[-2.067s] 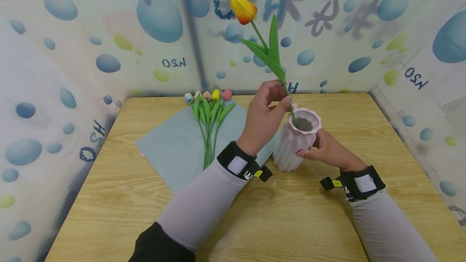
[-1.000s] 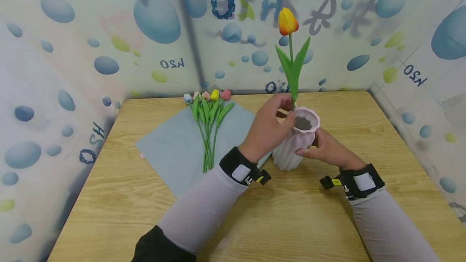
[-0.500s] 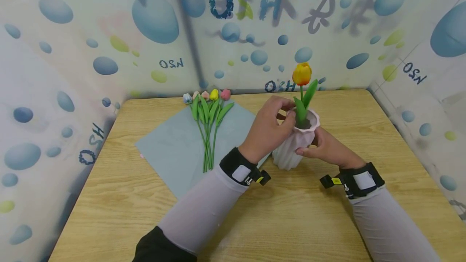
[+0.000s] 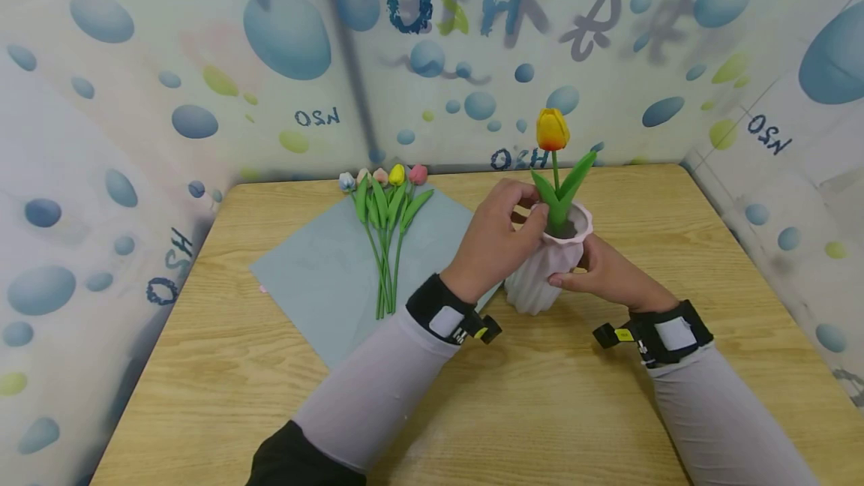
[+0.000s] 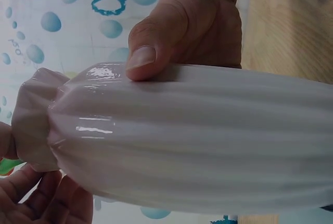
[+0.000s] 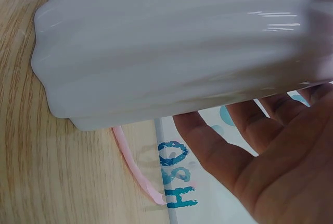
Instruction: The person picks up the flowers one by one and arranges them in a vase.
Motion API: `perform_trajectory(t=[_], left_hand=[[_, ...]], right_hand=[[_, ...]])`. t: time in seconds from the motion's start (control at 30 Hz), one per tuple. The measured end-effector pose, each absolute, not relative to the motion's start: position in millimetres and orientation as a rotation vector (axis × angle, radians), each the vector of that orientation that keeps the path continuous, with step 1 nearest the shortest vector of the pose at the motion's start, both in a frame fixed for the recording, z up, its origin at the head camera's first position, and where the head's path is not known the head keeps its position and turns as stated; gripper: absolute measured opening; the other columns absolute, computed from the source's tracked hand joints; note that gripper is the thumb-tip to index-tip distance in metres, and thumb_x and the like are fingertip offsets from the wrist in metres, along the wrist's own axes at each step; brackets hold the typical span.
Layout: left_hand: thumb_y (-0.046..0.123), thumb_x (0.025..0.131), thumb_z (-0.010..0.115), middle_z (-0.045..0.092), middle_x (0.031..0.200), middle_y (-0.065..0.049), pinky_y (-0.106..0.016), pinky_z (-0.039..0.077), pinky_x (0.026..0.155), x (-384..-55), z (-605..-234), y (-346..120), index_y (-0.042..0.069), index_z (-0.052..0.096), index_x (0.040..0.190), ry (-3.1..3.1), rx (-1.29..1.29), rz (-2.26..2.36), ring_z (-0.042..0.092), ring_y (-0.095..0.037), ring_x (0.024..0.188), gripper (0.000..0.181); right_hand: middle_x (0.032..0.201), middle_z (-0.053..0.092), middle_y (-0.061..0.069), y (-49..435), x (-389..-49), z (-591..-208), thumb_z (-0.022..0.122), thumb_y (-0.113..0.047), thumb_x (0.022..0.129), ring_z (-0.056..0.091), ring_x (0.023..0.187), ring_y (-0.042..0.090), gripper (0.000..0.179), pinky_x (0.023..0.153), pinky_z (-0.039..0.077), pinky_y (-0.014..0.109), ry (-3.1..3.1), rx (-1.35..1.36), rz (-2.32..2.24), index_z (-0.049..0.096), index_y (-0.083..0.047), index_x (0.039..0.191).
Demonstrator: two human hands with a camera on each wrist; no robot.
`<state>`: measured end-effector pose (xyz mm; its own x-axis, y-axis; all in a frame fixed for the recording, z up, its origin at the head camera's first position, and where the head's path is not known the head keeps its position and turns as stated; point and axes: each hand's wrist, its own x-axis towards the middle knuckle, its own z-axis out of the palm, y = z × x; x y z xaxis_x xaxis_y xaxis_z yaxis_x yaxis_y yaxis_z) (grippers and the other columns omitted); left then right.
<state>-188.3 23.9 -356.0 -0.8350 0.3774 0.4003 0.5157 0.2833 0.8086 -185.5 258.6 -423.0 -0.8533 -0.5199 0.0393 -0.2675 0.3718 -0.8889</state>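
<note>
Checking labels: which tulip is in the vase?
The yellow-orange tulip, standing in the fluted vase; the other tulips lie bunched across the blue-grey sheet.

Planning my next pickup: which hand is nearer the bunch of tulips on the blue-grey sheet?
Left. The left hand is right of the bunch, at the yellow-orange tulip; the right hand is farther right, gripping the fluted vase.
</note>
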Motion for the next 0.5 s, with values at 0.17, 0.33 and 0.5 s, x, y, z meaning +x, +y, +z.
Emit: perform_trajectory(t=[0.17,0.33,0.5], left_hand=[[0.023,0.108,0.053,0.062,0.122,-0.006,-0.024,0.054,0.091,-189,-356,19,0.007,0.065,0.126,-2.419,-0.795,-1.624,0.061,-0.015,0.112,0.027],[0.024,0.108,0.054,0.063,0.126,-0.006,-0.027,0.054,0.093,-192,-358,10,0.006,0.065,0.128,-2.408,-0.722,-1.637,0.061,-0.016,0.114,0.029],[0.024,0.108,0.055,0.064,0.123,-0.006,-0.030,0.055,0.093,-196,-368,-1,0.006,0.066,0.126,-2.387,-0.625,-1.652,0.061,-0.017,0.112,0.028]], right_hand=[[0.149,0.051,0.013,258,-185,-423,0.076,-0.011,0.094,0.059,0.123,0.011,0.081,0.100,0.051,0.019,2.393,-0.668,-1.463,0.028,-0.013,0.158],[0.146,0.053,0.014,258,-184,-422,0.077,-0.011,0.093,0.060,0.120,0.009,0.077,0.098,0.053,0.020,2.402,-0.652,-1.456,0.032,-0.010,0.156],[0.145,0.053,0.017,257,-183,-422,0.076,-0.008,0.093,0.060,0.119,0.006,0.073,0.097,0.053,0.020,2.392,-0.681,-1.476,0.034,-0.008,0.154]])
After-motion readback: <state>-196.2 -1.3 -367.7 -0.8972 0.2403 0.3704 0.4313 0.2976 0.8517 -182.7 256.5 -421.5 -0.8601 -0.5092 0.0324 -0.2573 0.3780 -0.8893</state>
